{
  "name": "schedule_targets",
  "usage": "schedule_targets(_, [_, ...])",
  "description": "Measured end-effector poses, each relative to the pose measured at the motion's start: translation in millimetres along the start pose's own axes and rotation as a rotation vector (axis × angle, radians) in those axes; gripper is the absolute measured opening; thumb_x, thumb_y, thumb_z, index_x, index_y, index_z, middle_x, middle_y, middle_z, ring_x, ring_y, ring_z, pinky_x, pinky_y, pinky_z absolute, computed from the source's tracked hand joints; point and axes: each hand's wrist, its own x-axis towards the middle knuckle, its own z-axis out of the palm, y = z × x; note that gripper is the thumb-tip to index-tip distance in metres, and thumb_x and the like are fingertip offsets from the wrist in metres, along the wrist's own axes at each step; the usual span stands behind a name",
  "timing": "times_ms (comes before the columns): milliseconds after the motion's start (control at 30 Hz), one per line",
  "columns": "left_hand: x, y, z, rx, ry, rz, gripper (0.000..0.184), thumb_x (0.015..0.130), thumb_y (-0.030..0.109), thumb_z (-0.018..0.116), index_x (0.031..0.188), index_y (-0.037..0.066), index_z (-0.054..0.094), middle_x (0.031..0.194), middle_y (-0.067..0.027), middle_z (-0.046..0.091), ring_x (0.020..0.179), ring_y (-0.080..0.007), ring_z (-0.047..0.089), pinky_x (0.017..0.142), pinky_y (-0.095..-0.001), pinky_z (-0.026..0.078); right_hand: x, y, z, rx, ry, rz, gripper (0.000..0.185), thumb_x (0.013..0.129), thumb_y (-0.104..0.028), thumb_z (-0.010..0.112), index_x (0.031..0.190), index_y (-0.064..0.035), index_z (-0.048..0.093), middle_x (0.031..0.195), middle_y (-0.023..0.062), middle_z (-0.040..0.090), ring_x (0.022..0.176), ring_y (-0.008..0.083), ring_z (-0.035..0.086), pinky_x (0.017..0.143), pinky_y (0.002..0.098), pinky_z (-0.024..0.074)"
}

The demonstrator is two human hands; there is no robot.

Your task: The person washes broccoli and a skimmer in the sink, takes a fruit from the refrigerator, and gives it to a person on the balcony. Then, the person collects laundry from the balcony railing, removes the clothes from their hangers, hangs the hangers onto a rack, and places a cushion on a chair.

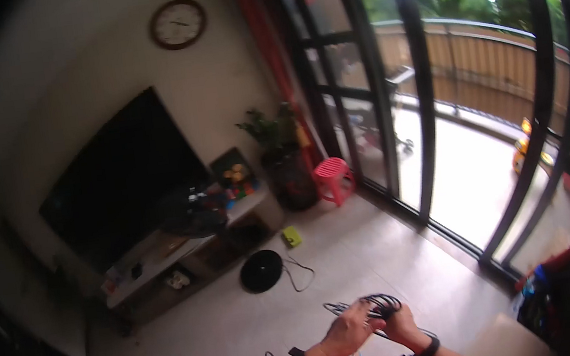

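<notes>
In the head view, a coiled black cable (384, 301) is bunched between my two hands at the bottom centre. My left hand (349, 332) is closed on the left part of the coil, where a loop sticks out past the fingers. My right hand (400, 323) grips the coil's right side. A length of cable runs down past my right wrist, and another loop shows left of my left forearm. Dark bands circle both wrists. The fingertips are partly blurred.
On the floor ahead lie a round black disc (261, 271) with a thin cord and a green box (292, 236). Beyond are a TV stand (195, 254), a potted plant (290, 177) and a red stool (333, 179). Sliding glass doors (424, 90) stand at right.
</notes>
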Motion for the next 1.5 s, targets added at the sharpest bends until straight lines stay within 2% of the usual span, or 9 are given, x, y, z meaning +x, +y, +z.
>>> schedule_targets(133, [64,-19,11,-0.137,-0.108,-0.161,0.042,0.088,0.035,0.065,0.11,-0.001,0.06,0.106,-0.0254,0.063,0.105,-0.0412,0.06,0.087,-0.0424,0.05,40,20,14,0.456,0.234,0.054,0.019,0.076,-0.024,0.066,0.086,-0.0082,0.068,0.073,0.0214,0.063,0.072,0.0421,0.062,0.062,0.0478,0.0497])
schedule_targets(167, [79,-29,17,-0.239,-0.06,-0.09,0.039,0.088,0.033,0.066,0.109,0.0,0.061,0.104,-0.024,0.064,0.105,-0.0399,0.061,0.087,-0.0414,0.05,55,35,26,0.423,0.198,0.056,0.029,0.077,-0.025,0.064,0.105,-0.0141,0.065,0.085,0.0154,0.067,0.077,0.0387,0.064,0.066,0.0414,0.0516])
schedule_targets(267, [131,-69,41,-0.557,-0.002,-0.084,0.037,0.087,0.024,0.07,0.111,-0.002,0.06,0.108,-0.0164,0.066,0.101,-0.0244,0.064,0.089,-0.0339,0.049,101,28,-10,0.517,0.318,0.033,0.016,0.079,-0.018,0.06,0.091,-0.0088,0.063,0.079,0.0193,0.065,0.077,0.0423,0.062,0.065,0.0482,0.0493])
schedule_targets(400, [218,-100,46,-0.866,-0.114,-0.117,0.036,0.087,0.017,0.071,0.112,-0.004,0.058,0.109,-0.0101,0.067,0.097,-0.0127,0.061,0.089,-0.0268,0.049,175,73,-14,0.536,0.392,0.058,0.022,0.078,-0.011,0.066,0.099,-0.0048,0.06,0.087,0.0132,0.065,0.08,0.0256,0.064,0.071,0.0378,0.0505])
schedule_targets(700, [377,-121,104,-0.629,-0.055,0.228,0.02,0.084,0.016,0.072,0.091,0.001,0.061,0.078,-0.0115,0.065,0.07,-0.0225,0.064,0.067,-0.0318,0.05,243,163,-82,0.834,0.472,0.197,0.028,0.079,-0.007,0.072,0.103,-0.004,0.058,0.101,0.0032,0.059,0.091,0.0138,0.056,0.077,0.0312,0.0501])
schedule_targets(1000, [526,-86,216,-1.001,-0.425,0.2,0.021,0.095,0.023,0.059,0.097,0.002,0.058,0.103,-0.0122,0.065,0.1,-0.0205,0.061,0.089,-0.0338,0.047,267,290,-207,1.195,0.388,0.427,0.024,0.078,-0.007,0.069,0.101,-0.0036,0.062,0.093,0.0084,0.066,0.085,0.0233,0.066,0.07,0.0347,0.0521])
schedule_targets(1100, [587,-65,256,-1.059,-0.472,0.139,0.021,0.096,0.022,0.059,0.094,0.002,0.057,0.1,-0.0116,0.064,0.103,-0.022,0.06,0.092,-0.0349,0.046,270,362,-258,1.665,0.306,0.204,0.037,0.084,-0.007,0.068,0.118,-0.0023,0.056,0.106,0.0049,0.062,0.096,0.0159,0.063,0.081,0.0314,0.0528])
schedule_targets(1233, [661,-36,281,-1.075,-0.446,0.151,0.022,0.096,0.022,0.058,0.099,0.0,0.056,0.103,-0.0102,0.063,0.105,-0.0218,0.059,0.095,-0.0344,0.046,288,427,-317,1.637,0.277,0.215,0.039,0.092,-0.017,0.065,0.126,-0.0022,0.053,0.101,0.0037,0.064,0.091,0.0144,0.064,0.081,0.0305,0.0538])
schedule_targets(1500, [791,-21,347,-1.062,-0.317,-0.029,0.031,0.096,0.022,0.059,0.114,-0.002,0.056,0.107,-0.0091,0.065,0.092,-0.0128,0.062,0.08,-0.0267,0.053,362,526,-387,1.583,0.521,0.387,0.04,0.091,-0.006,0.063,0.128,0.005,0.05,0.094,0.0106,0.067,0.076,0.015,0.068,0.067,0.0266,0.0576])
